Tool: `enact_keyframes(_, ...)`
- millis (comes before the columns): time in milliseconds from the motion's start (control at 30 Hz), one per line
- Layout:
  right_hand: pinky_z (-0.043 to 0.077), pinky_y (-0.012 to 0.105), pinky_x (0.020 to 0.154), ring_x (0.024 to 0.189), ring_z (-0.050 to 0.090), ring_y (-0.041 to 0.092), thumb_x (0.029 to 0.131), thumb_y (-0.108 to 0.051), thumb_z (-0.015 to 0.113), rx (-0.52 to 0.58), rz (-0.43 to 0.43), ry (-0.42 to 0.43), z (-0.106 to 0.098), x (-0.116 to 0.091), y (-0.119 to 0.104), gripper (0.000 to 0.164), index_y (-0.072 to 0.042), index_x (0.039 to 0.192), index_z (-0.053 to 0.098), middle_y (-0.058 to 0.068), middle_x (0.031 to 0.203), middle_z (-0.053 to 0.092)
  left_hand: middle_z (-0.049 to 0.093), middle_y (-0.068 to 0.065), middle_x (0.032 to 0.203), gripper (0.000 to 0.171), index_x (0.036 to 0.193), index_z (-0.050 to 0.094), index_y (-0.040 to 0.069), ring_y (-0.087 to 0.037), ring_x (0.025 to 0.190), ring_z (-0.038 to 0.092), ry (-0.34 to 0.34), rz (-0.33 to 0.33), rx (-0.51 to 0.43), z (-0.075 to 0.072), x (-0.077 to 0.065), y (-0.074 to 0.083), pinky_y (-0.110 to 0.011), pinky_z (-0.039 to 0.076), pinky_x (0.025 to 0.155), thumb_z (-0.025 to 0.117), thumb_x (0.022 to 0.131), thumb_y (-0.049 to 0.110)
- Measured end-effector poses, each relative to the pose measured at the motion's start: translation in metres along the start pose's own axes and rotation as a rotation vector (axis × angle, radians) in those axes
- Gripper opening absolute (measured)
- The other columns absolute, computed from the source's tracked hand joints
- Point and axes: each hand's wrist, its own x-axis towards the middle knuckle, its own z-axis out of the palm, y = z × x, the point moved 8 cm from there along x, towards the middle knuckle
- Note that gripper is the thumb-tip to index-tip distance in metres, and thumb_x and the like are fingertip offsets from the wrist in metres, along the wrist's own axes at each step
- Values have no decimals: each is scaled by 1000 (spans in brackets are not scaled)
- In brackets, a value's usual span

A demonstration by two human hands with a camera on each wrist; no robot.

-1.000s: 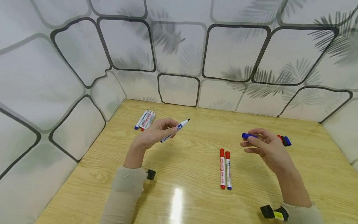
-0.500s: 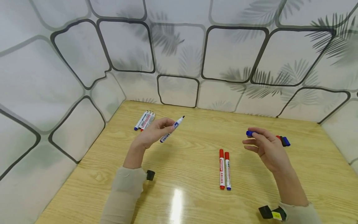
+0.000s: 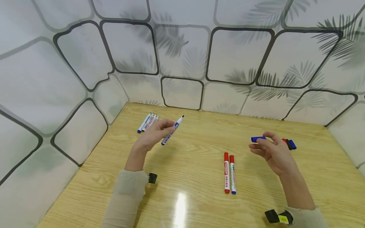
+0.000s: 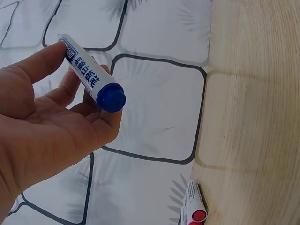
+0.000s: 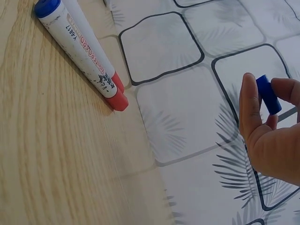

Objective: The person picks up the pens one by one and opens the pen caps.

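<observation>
Held between the thumb and fingers of my left hand (image 3: pixel 154 134) is an uncapped whiteboard marker (image 3: pixel 170 133), its dark tip pointing up and away. The left wrist view shows the blue end plug (image 4: pixel 111 97) of that marker and its blue lettering. My right hand (image 3: pixel 275 152) pinches a blue marker cap (image 3: pixel 258 139) between thumb and fingertips, raised over the table. In the right wrist view the cap (image 5: pixel 269 95) sits upright between thumb and fingers. Two red-capped markers (image 3: pixel 226 174) lie side by side on the table between the hands.
At the back left, several uncapped markers (image 3: pixel 146 123) lie in a row beyond my left hand. Loose caps (image 3: pixel 291 144), red, black and blue, lie behind my right hand. The wooden table (image 3: pixel 199 202) meets a patterned wall covering (image 3: pixel 182 91) at the back and left.
The marker in my left hand has turned more upright, and its tip has shifted left. The blue cap has turned in my right fingers and moved slightly right overall.
</observation>
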Motion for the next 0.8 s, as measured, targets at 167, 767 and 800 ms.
enact_keyframes(167, 58, 32, 80, 87, 74, 22, 102, 5, 45, 27, -8, -11, -3, 0, 0, 19, -9, 113, 38, 10, 94, 75, 55, -21, 123, 33, 130, 54, -3, -21, 101, 51, 24, -22, -7, -5, 0, -2, -33, 45, 86, 52, 104, 17)
enact_keyframes(767, 58, 33, 79, 87, 74, 22, 102, 4, 45, 17, 9, -11, -10, -1, 2, 16, -10, 109, 47, 9, 97, 75, 52, -23, 130, 46, 136, 48, -3, -23, 98, 50, 133, -133, 48, -62, 1, -32, -32, 43, 80, 52, 104, 30)
enact_keyframes(800, 58, 33, 79, 87, 74, 22, 102, 4, 45, 12, 11, -12, -10, 0, 3, 15, -9, 109, 47, 8, 96, 75, 52, -23, 130, 46, 136, 47, -3, -23, 97, 50, 139, -144, 53, -67, 1, -33, -31, 44, 79, 51, 105, 30)
